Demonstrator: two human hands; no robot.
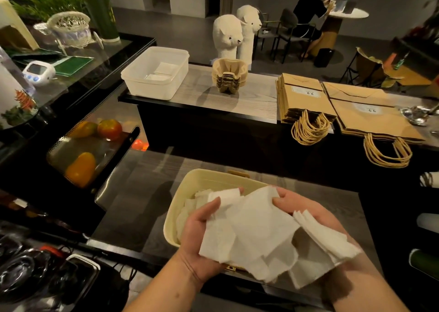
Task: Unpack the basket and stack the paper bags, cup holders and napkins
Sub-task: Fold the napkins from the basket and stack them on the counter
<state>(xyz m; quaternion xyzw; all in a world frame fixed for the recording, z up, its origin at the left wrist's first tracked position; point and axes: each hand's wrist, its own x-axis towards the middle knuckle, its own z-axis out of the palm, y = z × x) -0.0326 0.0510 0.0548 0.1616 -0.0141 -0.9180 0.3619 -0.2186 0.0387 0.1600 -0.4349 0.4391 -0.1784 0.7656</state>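
A loose bunch of white napkins lies across both my hands, just above the cream basket on the near counter. My left hand grips the bunch from the left, thumb on top. My right hand holds it from the right, thumb pressed on the paper. More napkins lie inside the basket. On the far counter stand a stack of brown cup holders and two piles of flat paper bags with rope handles.
A clear plastic tub with a few napkins in it sits left of the cup holders. Two alpaca figures stand behind. A metal dish lies beside the bags. A person sits at a table far back. Fruit shows under the left glass.
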